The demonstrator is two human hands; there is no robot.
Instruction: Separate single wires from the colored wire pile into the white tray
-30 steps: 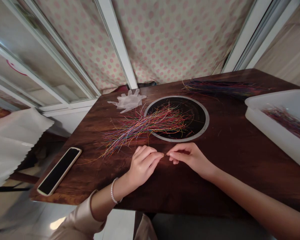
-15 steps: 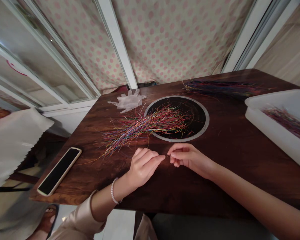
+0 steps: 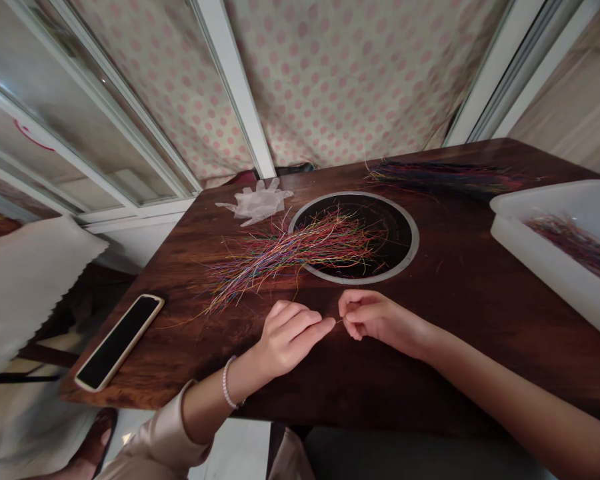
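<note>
My left hand [image 3: 289, 337], with a beaded bracelet at the wrist, is closed in a pinch near the table's front edge. Facing it, my right hand [image 3: 375, 316] is also pinched. A short piece of thin wire [image 3: 339, 321] spans the small gap between the fingertips, its ends hidden in the fingers. Just beyond both hands lies a loose bundle of thin multicoloured wires [image 3: 290, 252], partly over a black round plate with a grey rim [image 3: 414, 241].
A phone [image 3: 119, 343] lies at the table's left edge. Behind the bundle is a clear plastic glove [image 3: 260, 201]. Darker wires [image 3: 440, 175] lie at the back right, near a white bin [image 3: 545, 267] holding more wires. A person's foot [image 3: 96, 437] shows at lower left.
Both hands have shifted slightly, with the fingertips a little lower and to the right. The foot at lower left has moved slightly.
</note>
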